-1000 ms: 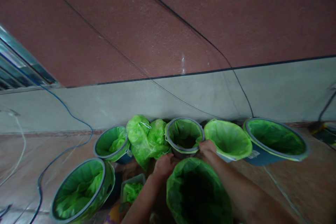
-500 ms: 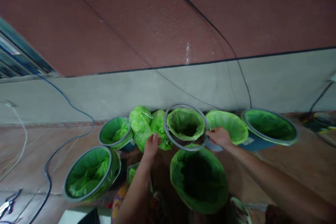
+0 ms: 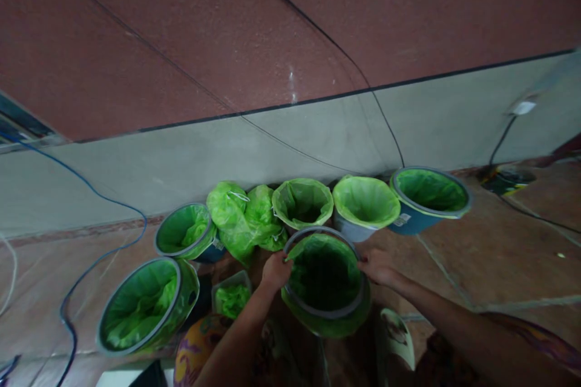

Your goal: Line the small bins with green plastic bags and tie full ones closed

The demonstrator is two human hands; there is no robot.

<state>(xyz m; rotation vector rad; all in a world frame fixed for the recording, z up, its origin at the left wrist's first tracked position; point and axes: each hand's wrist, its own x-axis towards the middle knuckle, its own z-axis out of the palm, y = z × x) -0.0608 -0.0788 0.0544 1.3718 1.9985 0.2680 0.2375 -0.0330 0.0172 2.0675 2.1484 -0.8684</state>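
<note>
Wall (image 3: 190, 163): red-brown above, pale grey below, stretching across at 12 o'clock behind the containers.
Tiled floor (image 3: 454, 266): beneath all the containers, spreading toward 3 o'clock.
Near bin (image 3: 329, 326): directly under the ring, just in front of the body; lined with green plastic, dark inside.
Blue bin (image 3: 411, 224): at 2 o'clock from the near bin; grey-rimmed over green plastic.
Far bin (image 3: 295, 208): between 11 and 12 o'clock from the near bin; capped by the ring a second ago, now showing only green plastic at the mouth.
Green bags (image 3: 229, 211): at 10 o'clock from the near bin, bunched just beside the far bin.
Grey ring (image 3: 318, 230): on the far bin a second ago, lifted off half a second ago, now over the near bin's mouth; judged a shift of the rim between bins, well advanced; cannot tell whether fully seated.
Left grip (image 3: 276, 272): fingers pinched on the ring between 9 and 10 o'clock; loose and apart from it half a second ago.
Right grip (image 3: 377, 266): fingers clasping the ring between 2 and 3 o'clock, nearly opposite the left grip; ring lying between both.
</note>
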